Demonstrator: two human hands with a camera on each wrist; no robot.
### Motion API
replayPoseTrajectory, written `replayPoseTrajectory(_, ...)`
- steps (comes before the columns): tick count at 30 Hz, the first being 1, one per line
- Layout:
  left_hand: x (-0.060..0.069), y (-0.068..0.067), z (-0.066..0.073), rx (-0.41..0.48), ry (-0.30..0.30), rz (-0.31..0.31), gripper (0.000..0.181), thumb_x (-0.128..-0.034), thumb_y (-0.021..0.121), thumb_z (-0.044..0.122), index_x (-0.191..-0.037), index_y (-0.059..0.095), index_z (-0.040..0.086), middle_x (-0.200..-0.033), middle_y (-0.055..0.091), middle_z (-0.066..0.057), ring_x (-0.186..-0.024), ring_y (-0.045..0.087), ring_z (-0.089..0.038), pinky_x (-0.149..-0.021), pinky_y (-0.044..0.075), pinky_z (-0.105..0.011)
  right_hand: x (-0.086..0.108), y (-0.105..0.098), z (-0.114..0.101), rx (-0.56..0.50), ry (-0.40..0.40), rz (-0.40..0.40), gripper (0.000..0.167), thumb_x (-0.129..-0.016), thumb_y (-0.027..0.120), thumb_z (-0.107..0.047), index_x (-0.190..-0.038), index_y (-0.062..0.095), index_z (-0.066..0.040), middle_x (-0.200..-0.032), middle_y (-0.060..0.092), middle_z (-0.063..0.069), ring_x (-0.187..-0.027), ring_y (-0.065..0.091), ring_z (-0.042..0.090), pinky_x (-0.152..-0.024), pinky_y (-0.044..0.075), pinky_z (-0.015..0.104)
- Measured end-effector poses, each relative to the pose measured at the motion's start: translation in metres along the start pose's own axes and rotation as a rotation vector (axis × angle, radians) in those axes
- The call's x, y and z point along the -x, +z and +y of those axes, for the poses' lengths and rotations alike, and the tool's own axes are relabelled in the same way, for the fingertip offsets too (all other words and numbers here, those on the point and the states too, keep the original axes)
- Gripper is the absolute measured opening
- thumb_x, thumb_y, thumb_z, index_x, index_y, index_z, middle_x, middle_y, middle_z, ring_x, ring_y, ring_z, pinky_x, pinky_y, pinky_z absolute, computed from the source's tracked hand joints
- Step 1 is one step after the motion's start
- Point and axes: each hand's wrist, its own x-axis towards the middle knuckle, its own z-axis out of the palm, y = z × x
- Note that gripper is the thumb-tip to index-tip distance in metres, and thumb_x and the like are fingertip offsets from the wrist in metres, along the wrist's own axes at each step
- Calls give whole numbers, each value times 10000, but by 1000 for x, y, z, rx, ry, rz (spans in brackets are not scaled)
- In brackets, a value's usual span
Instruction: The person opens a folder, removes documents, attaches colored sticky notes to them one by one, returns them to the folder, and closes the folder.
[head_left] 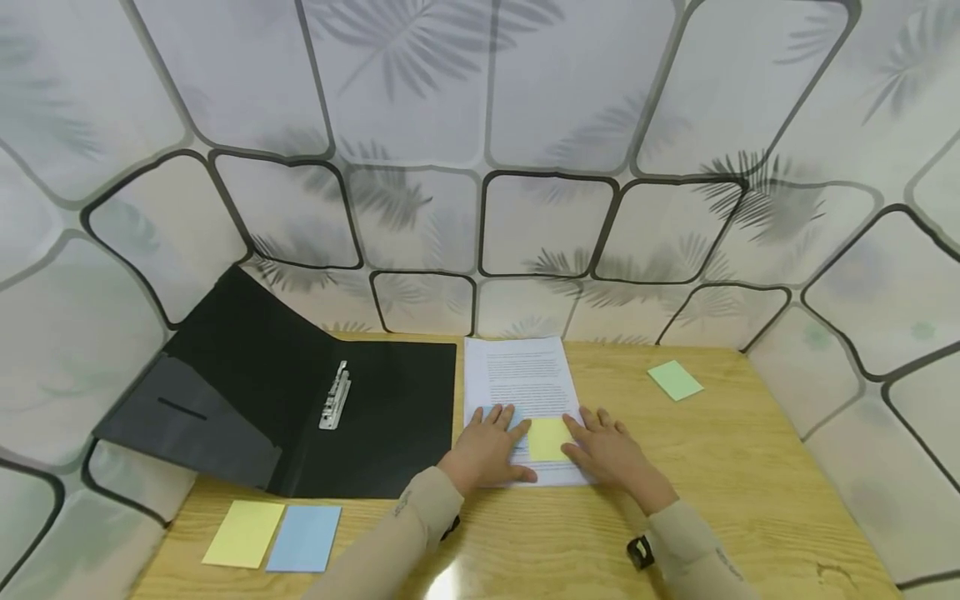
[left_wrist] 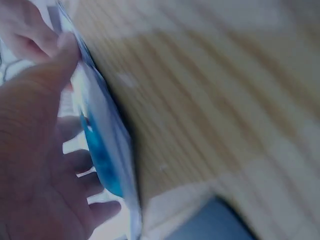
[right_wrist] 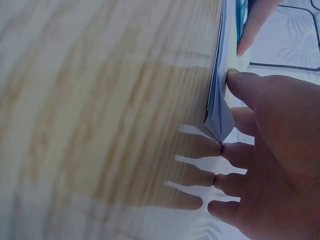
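A small stack of printed sheets (head_left: 525,367) lies flat on the wooden table, text facing up. On its lower part sits a yellow sticky note (head_left: 548,439), and left of that a blue sticky note (head_left: 519,452) shows partly from under my left hand (head_left: 489,450). That hand rests on the sheets with its fingers spread. My right hand (head_left: 611,452) lies across the stack's right side, its thumb and index fingertip at the yellow note's right edge. In the right wrist view the layered edges of the sheets (right_wrist: 220,107) show beside the fingers.
An open black ring binder (head_left: 397,417) with a metal clip (head_left: 335,400) lies left of the sheets, its cover leaning up against the patterned fabric wall (head_left: 420,217). Yellow (head_left: 243,533) and blue note pads (head_left: 303,538) sit at front left. A green note (head_left: 675,380) lies at back right.
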Motion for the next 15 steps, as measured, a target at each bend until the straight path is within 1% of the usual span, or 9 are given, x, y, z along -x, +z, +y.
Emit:
replayPoseTrajectory(4,-1,-2,-5,63,-20,-14,972,-889,580,817,-1657,370,258,-1726,316,-121,-1586,350,-322,-1265,355,-533,-1,2,0,-17,6,-5,563,-1108,521,-375,-1549,507,-27,-1588,410,368,-1446,359,657,-1109,353,800)
replayPoseTrajectory(8,-5,-7,-5,45,-39,-30,1010,-858,613,836,-1655,374,263,-1721,318,-145,-1579,357,-351,-1244,393,-516,-2,1,0,-27,2,0,564,-1107,522,-376,-1549,506,-26,-1590,405,369,-1447,353,661,-1107,352,804)
replayPoseTrajectory(11,-7,-9,-6,22,-48,-48,1024,-845,612,853,-1658,363,283,-1722,309,-156,-1579,352,-361,-1234,410,-502,-3,1,0,-30,4,-6,565,-1106,525,-377,-1550,506,-29,-1592,403,367,-1451,350,659,-1112,352,800)
replayPoseTrajectory(13,-7,-9,-5,26,-43,-45,1015,-849,615,847,-1658,361,290,-1725,299,-161,-1586,340,-356,-1246,394,-501,-4,0,-1,-33,11,-13,565,-1104,530,-377,-1549,507,-29,-1592,402,367,-1453,346,659,-1116,349,798)
replayPoseTrajectory(15,-6,-9,-5,30,-23,-31,997,-864,611,836,-1659,361,289,-1732,277,-167,-1598,315,-347,-1267,361,-502,-3,-2,-1,-32,15,-17,564,-1103,536,-372,-1547,509,-27,-1589,405,368,-1451,348,660,-1116,352,795)
